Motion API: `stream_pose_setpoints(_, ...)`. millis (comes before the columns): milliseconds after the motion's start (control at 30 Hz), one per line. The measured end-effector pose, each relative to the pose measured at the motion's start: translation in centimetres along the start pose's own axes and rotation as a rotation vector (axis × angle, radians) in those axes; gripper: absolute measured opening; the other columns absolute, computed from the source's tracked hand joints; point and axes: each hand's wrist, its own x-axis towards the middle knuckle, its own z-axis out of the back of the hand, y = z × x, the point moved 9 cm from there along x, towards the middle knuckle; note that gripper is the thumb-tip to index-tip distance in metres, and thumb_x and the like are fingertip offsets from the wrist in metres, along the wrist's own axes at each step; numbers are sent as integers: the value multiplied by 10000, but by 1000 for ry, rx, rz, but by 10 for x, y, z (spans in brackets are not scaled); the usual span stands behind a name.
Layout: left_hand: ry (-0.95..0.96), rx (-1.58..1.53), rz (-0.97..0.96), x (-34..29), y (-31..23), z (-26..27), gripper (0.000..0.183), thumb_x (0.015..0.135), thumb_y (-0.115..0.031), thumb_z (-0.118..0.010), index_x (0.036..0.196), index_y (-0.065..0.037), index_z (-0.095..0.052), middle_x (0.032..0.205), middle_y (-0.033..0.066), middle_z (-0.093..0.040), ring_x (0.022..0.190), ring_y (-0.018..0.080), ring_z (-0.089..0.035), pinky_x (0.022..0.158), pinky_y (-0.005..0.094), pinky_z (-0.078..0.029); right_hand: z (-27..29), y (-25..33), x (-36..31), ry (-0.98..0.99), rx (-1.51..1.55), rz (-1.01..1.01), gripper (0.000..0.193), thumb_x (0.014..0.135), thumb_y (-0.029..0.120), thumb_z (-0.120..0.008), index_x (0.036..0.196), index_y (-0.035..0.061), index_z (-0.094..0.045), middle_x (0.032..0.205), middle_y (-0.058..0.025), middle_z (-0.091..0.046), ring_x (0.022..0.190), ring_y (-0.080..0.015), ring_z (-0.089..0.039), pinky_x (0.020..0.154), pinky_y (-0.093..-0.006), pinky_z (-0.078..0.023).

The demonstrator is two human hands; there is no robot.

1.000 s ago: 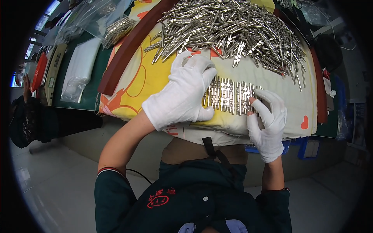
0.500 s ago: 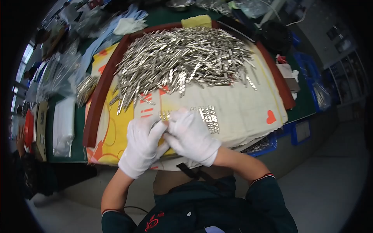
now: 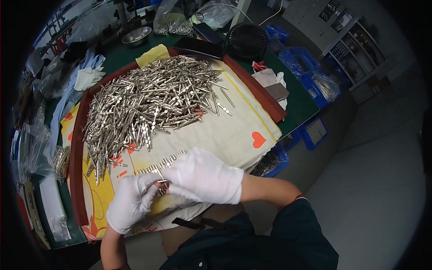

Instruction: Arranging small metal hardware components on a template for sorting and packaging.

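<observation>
A large heap of thin silvery metal pins (image 3: 144, 99) covers the far half of the cloth-lined work area. Closer in, a row of pins (image 3: 148, 168) lies side by side on the cloth, partly behind my hands. My left hand (image 3: 130, 200), in a white glove with bare fingertips showing, pinches a small bunch of metal pins (image 3: 163, 187) whose ends stick out. Against that bunch rests my right hand (image 3: 204, 176), also white-gloved, its fingers closed at the pins. Its fingertips are partly hidden, so which pins each hand grips is hard to separate.
Reddish-brown wooden strips (image 3: 77, 166) border the patterned cloth (image 3: 234, 135). Beyond stand a black fan (image 3: 246, 40), a dark phone-like slab (image 3: 198, 47) and a metal bowl (image 3: 136, 36). Blue bins (image 3: 315, 132) sit off the right edge; plastic bags lie at the left.
The view has swung to the right. My hands have shifted apart slightly, and the bunch of pins between them now shows. The laid-out row is seen from a different angle.
</observation>
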Motion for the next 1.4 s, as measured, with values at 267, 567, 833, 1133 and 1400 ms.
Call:
stream_pose_setpoints(267, -392, -632, 211, 16, 76, 29, 247, 994, -248, -567, 1050, -17, -635, 667, 4, -563, 513, 36, -426, 477, 179, -338, 175, -233, -141, -309, -465, -995, 422, 821, 383, -659, 1053, 32, -683, 900, -170, -707, 818, -326, -687, 700, -411, -527)
stream_pose_setpoints(567, -490, -654, 209, 9, 103, 27, 247, 992, -244, -569, 1087, -21, -622, 677, 17, -556, 514, 37, -413, 490, 182, -336, 138, -298, -163, -68, -330, -1153, 535, 769, 443, -720, 1095, 22, -665, 997, -199, -698, 936, -345, -669, 814, -403, -514)
stream_pose_setpoints(833, -423, -616, 205, 15, 96, 19, 253, 1001, -241, -550, 1064, -11, -632, 684, 7, -556, 532, 26, -425, 495, 176, -347, 154, -287, -149, -99, -492, -1170, 595, 706, 302, -758, 1210, 18, -619, 1030, -173, -703, 942, -296, -687, 847, -345, -511)
stream_pose_setpoints(1133, -451, -621, 232, 1, 101, 24, 251, 997, -231, -553, 1103, -14, -620, 699, 8, -564, 537, 32, -437, 498, 175, -350, 136, -286, -145, -36, -413, -1148, 596, 679, 368, -729, 1177, 54, -632, 1025, -190, -697, 954, -339, -672, 836, -384, -517)
stream_pose_setpoints(1400, -294, -591, 206, 19, 82, 14, 256, 1006, -228, -526, 1098, -3, -607, 758, 13, -607, 599, 38, -496, 524, 181, -395, 170, -207, -127, -595, -280, -649, 593, 800, 58, -669, 1359, 6, -475, 1345, -159, -544, 1225, -248, -536, 1043, -349, -406)
